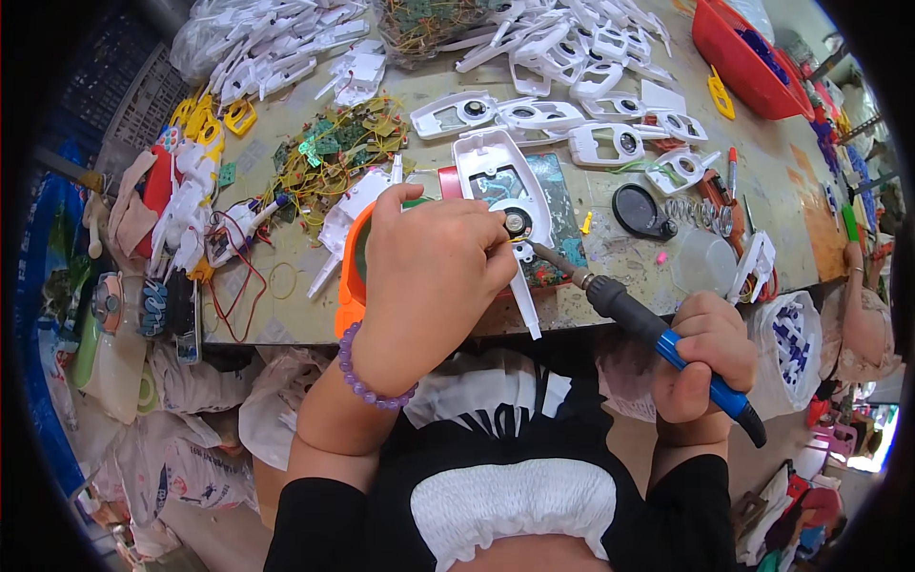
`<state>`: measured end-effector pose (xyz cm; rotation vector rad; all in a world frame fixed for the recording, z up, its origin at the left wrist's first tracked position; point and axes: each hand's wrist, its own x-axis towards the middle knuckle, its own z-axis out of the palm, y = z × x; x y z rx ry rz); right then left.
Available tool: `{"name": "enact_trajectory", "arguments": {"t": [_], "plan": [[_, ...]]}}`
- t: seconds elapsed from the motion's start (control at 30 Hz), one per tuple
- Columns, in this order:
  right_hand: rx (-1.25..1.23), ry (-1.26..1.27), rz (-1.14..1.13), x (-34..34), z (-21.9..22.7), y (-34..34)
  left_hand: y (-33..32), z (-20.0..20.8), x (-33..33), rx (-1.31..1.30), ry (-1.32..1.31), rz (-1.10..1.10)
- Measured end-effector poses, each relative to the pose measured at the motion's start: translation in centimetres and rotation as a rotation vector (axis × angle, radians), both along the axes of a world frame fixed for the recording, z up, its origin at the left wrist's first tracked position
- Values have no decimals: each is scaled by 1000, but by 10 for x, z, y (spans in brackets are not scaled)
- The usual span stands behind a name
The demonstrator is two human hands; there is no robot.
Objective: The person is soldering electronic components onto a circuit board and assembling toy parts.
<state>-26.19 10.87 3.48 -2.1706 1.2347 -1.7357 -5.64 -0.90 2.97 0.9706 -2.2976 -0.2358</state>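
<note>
My right hand (701,357) is wrapped round the blue handle of a soldering iron (624,310). The iron's tip points left, at or very near the small round speaker (516,223) in a white plastic housing (496,157). My left hand (434,253) is closed in a pinch beside that speaker; what its fingertips hold is hidden. Under the housing lies a worn green-and-red block (548,176). An orange-rimmed round thing (355,272) shows partly behind my left hand.
Green circuit boards with tangled wires (329,157) lie left of the housing. White housings (591,48) are heaped at the back. To the right are a black round lid-like piece (640,210), a metal coil stand (701,214) and a red basin (748,62). Another person's arm (863,305) shows far right.
</note>
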Motion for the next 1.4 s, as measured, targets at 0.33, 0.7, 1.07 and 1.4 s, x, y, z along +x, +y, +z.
{"name": "enact_trajectory", "arguments": {"t": [0.33, 0.7, 1.07, 1.4], "plan": [[27, 70, 37, 0, 3, -4, -2, -1, 0, -8, -11, 13], [-2, 318, 178, -10, 29, -17, 1, 0, -2, -29, 10, -8], [-327, -180, -261, -16, -38, 10, 0, 4, -1, -4, -27, -13], [-239, -387, -274, -5, -56, 4, 16, 20, 19, 83, 92, -6]]}}
